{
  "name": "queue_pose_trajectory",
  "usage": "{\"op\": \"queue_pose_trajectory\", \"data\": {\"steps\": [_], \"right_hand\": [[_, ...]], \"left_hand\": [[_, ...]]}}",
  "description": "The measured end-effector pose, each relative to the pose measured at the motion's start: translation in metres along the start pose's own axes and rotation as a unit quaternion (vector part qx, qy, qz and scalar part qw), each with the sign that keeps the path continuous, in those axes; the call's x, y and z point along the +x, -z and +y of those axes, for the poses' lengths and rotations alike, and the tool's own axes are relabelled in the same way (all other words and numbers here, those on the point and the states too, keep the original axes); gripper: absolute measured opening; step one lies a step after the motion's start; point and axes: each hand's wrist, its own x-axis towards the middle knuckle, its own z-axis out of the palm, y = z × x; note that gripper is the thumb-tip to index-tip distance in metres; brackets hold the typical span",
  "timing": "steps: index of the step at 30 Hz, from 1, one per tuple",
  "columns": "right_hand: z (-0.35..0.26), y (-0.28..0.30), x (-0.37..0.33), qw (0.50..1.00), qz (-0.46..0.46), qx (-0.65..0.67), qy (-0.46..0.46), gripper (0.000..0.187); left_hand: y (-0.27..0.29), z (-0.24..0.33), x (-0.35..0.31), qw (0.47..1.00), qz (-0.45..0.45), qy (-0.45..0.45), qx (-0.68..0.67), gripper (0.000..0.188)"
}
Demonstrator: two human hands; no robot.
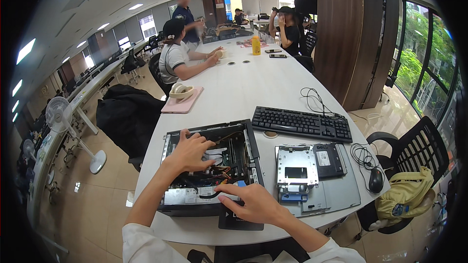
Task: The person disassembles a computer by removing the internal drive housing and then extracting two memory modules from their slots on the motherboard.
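Observation:
An opened desktop computer case (249, 141) lies flat before me, its circuit board, coloured wires and metal power supply (183, 196) exposed. My left hand (187, 152) reaches over it, fingers spread, a fingertip near the far left rim and the thumb above the inner parts. At the near edge my right hand (256, 203) has its thumb and index finger pinched around the end of a black cable (208, 196). A flat black piece (239, 221) sits partly hidden under that hand, by the case's near right corner.
Right of the case, a metal drive bracket (296, 163) and a black drive (330, 160) rest on a grey side panel (341, 197). Beyond are a keyboard (302, 122), mouse (375, 180), tape rolls on a pink pad (183, 104) and a yellow bottle (256, 45). Several people are farther off.

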Motion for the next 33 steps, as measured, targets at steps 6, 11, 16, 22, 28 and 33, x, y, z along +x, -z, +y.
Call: {"op": "queue_pose_trajectory", "data": {"steps": [6,11,16,22,28,33], "right_hand": [[-0.002,-0.003,0.002,1.0,-0.016,-0.008,0.005,0.026],[-0.004,-0.002,0.001,1.0,-0.011,0.001,-0.008,0.026],[0.001,-0.004,0.002,1.0,-0.003,-0.017,0.009,0.025],[0.0,-0.006,0.001,1.0,0.003,-0.024,0.009,0.024],[0.001,-0.009,-0.001,0.999,0.027,-0.005,0.022,0.023],[0.004,-0.01,-0.002,1.0,0.016,0.0,0.005,0.028]], "left_hand": [[-0.032,-0.022,-0.001,0.994,0.066,-0.04,0.075,0.033],[-0.026,-0.018,0.014,0.995,0.004,-0.036,0.096,0.018],[-0.015,-0.012,0.013,0.996,-0.004,-0.029,0.081,0.018],[-0.033,-0.016,0.016,0.995,0.03,-0.048,0.077,0.019],[-0.029,-0.01,0.025,0.993,-0.01,-0.05,0.111,0.01],[-0.009,-0.016,0.009,0.986,0.084,-0.068,0.128,0.006]]}}
